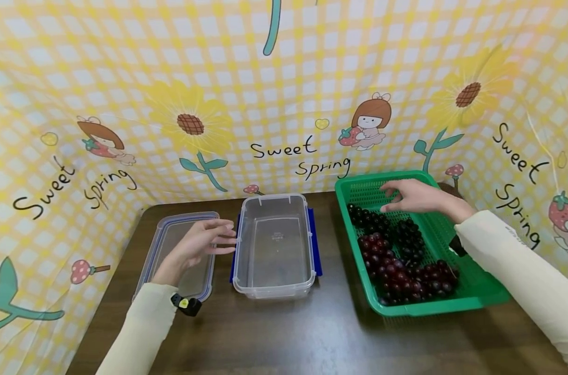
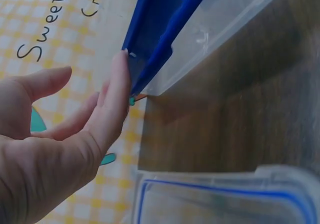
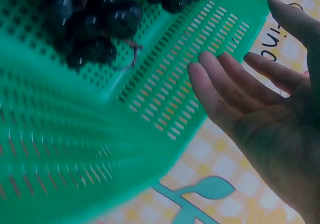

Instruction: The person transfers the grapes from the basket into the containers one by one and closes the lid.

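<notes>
My left hand [image 1: 200, 240] has its fingers stretched toward the left side of a clear plastic container [image 1: 276, 245], fingertips right at its blue side latch [image 2: 160, 39]. Nothing is held in that hand. The container stands uncovered with bare walls and floor showing. Over the far part of a green perforated basket [image 1: 375, 304] hovers my right hand [image 1: 412, 196], its fingers loosely bent and holding nothing. Dark red and black grapes [image 1: 396, 273] lie in bunches in the basket, nearer to me than that hand. In the right wrist view, some grapes [image 3: 95, 21] show beyond the spread fingers.
A clear lid [image 1: 197, 278] with a blue seal lies left of the container, partly under my left hand. Everything stands on a dark wooden table [image 1: 312, 333]. A yellow checked cloth [image 1: 274, 94] printed with flowers hangs behind and at both sides.
</notes>
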`<control>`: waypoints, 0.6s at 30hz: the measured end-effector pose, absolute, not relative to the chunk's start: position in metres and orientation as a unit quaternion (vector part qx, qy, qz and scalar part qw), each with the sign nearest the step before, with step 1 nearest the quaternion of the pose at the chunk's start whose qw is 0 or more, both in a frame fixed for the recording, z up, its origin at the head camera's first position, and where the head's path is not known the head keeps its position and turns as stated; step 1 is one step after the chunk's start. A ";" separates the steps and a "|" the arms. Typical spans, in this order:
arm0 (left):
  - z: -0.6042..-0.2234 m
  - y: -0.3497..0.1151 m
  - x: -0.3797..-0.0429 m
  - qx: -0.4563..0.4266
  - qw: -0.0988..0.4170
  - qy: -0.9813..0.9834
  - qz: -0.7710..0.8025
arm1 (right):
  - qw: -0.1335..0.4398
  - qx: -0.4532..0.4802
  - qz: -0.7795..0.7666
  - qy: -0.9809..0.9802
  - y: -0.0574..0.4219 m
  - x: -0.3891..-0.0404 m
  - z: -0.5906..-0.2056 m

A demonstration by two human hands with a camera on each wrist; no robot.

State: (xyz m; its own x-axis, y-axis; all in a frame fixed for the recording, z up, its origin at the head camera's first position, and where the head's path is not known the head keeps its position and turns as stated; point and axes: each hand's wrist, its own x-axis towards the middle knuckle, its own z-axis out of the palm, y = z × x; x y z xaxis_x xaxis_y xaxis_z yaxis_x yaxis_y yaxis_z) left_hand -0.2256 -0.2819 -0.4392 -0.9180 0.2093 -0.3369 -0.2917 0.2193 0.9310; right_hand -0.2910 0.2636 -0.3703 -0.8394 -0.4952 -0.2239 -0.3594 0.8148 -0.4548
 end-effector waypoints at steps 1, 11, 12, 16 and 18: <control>-0.441 -0.281 -0.226 -0.031 0.201 0.749 0.630 | 0.178 -0.224 -0.210 0.935 0.263 -0.292 -0.373; -0.455 -0.272 -0.228 -0.046 0.211 0.741 0.636 | 0.248 -0.199 -0.250 0.915 0.260 -0.308 -0.393; -0.455 -0.271 -0.229 -0.048 0.211 0.741 0.636 | 0.253 -0.198 -0.257 0.911 0.260 -0.309 -0.394; -0.456 -0.272 -0.232 -0.057 0.214 0.736 0.640 | 0.273 -0.192 -0.283 0.899 0.259 -0.316 -0.401; -0.456 -0.273 -0.233 -0.061 0.215 0.733 0.643 | 0.276 -0.194 -0.286 0.897 0.258 -0.319 -0.405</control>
